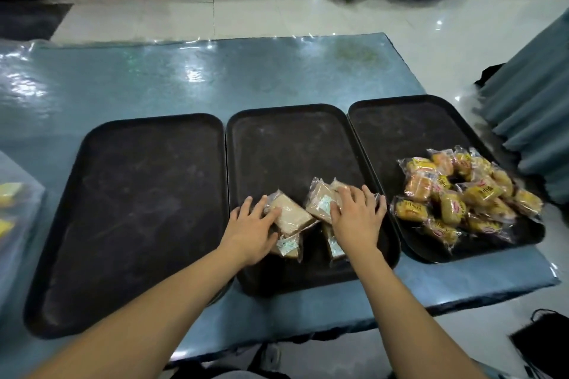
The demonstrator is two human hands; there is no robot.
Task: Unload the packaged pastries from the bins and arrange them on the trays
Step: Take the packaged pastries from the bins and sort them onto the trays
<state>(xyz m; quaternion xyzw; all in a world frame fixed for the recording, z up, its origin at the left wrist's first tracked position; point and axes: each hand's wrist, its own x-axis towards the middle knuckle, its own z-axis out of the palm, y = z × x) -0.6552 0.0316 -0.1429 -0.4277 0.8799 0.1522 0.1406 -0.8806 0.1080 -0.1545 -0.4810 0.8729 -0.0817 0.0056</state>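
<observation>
Three dark trays sit side by side on the table (pixel 215 77), which wears a blue cloth under clear plastic. My left hand (pixel 251 232) lies flat on the middle tray (pixel 286 138), fingers spread and nearly straight, the fingertips resting on a brown wrapped pastry (pixel 291 217) that is tilted over another wrapped piece (pixel 288 246) with a pale label. Nothing is curled round it; the hand only presses and touches. My right hand (pixel 355 215) is likewise spread, palm down, fingers relaxed, lying on top of a second group of brown wrapped pastries (pixel 320 201) near the tray's right side; one more packet (pixel 334 244) pokes out below the palm toward me. All these brown packets lie bunched in the near half of the middle tray, and its far half shows bare dark surface. The left tray (pixel 138 209) touches the middle one along its long edge. The right tray (pixel 400 132) also stands just beside the middle one, and its near right part carries a loose heap of yellow packaged pastries (pixel 455 197) in clear wrappers with red and yellow print, some piled on others. At the far left edge a clear bin (pixel 18 194) holds something yellow, too blurred to name. Tables draped in blue-grey cloth (pixel 529 120) stand on the white tiled floor (pixel 431 24) to the right and behind
</observation>
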